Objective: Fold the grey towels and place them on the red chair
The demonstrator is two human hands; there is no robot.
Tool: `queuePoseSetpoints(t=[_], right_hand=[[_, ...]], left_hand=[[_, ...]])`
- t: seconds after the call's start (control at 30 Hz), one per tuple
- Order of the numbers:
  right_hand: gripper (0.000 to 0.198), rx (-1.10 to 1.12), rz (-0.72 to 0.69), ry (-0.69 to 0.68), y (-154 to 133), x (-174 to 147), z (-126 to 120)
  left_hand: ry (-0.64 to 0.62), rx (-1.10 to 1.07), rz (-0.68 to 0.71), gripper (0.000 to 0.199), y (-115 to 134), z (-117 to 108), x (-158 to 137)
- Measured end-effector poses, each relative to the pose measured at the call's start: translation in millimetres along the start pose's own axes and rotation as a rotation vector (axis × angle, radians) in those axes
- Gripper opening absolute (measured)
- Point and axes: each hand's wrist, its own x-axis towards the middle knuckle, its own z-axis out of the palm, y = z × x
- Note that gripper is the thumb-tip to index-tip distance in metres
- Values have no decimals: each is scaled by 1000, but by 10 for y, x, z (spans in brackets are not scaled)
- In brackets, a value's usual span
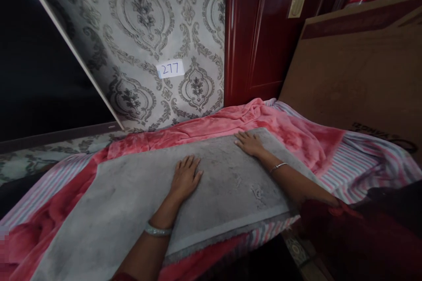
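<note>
A grey plush mat (pixel 132 197) is spread out before me over a pink blanket (pixel 296 140). My left hand (pixel 186 176) lies flat on the middle of the mat, palm down with the fingers stretched out. Farther off, my right hand (pixel 249 142) rests flat near the mat's far right corner, fingers spread. Neither hand holds anything. A few rumpled, darker patches mark the pile to the right of my left hand. The near edge of the mat shows a paler border and a fold or second layer beneath it.
Under the pink blanket lies a striped cloth (pixel 356 162). A large cardboard box (pixel 362 74) leans at the right beside a dark red door (pixel 260 30). Patterned wallpaper (pixel 141 17) bears a paper label (pixel 170 68) reading 277. A black screen (pixel 42 61) stands at the left.
</note>
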Motion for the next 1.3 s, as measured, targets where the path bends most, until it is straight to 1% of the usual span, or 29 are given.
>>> queuePoseSetpoints(t=[0.1, 0.2, 0.3, 0.4, 0.57, 0.63, 0.73, 0.93, 1.07, 1.13, 1.2, 1.23, 1.3], right_hand=[[64, -9, 135, 52, 301, 11, 22], [65, -18, 223, 126, 448, -2, 63], [65, -20, 229, 155, 474, 0, 109], [66, -9, 240, 148, 464, 12, 141], [72, 51, 383, 149, 430, -11, 137], [73, 63, 407, 143, 418, -39, 116], [72, 60, 380, 108, 418, -104, 82], [69, 45, 316, 21, 490, -330, 77], [68, -8, 270, 4, 504, -517, 88], [69, -21, 270, -12, 446, -626, 80], [70, -19, 254, -39, 322, -759, 72], [70, -16, 224, -48, 233, -839, 73], [69, -3, 115, -43, 14, -1026, 90]], left_hand=[[-3, -5, 0, 53, -10, 16, 8], [-3, -7, 7, 53, -16, 24, 14], [0, -2, 13, 53, -25, 37, 18], [25, 1, 15, 53, -37, 60, 21], [50, -2, 24, 52, -38, 64, 17], [38, -2, 17, 52, -32, 48, 12], [24, -2, 6, 52, -29, 33, 7], [69, 10, 31, 51, -52, 73, 13], [81, 5, 26, 51, -47, 82, 19], [73, 0, 25, 51, -37, 68, 20], [59, -1, 21, 51, -26, 45, 20], [52, 0, 17, 51, -20, 31, 20], [41, 2, 11, 51, -8, 5, 17]])
